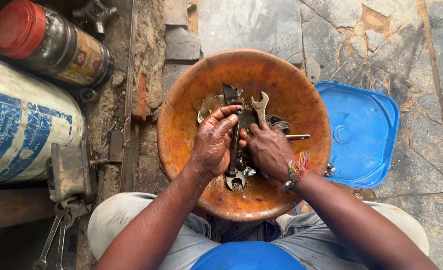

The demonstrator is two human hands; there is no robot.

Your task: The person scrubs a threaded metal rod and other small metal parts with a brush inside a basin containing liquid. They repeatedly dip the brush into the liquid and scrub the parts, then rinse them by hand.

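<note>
Left of the round, rust-orange metal basin (181, 145) lie a white-and-blue drum (21, 125) and a dark jar with a red lid (46, 42), with two grey spanners (56, 240) on the ground below the drum. Over the basin's middle the left hand (212, 145) is closed around a long dark double-ended spanner (235, 150), and the right hand (269, 150), a coloured bead band at its wrist, grips the same spanner just beside it, fingertips touching. Right of the basin lies a blue square plastic lid (364, 132) on the cracked stone floor (421, 60).
</note>
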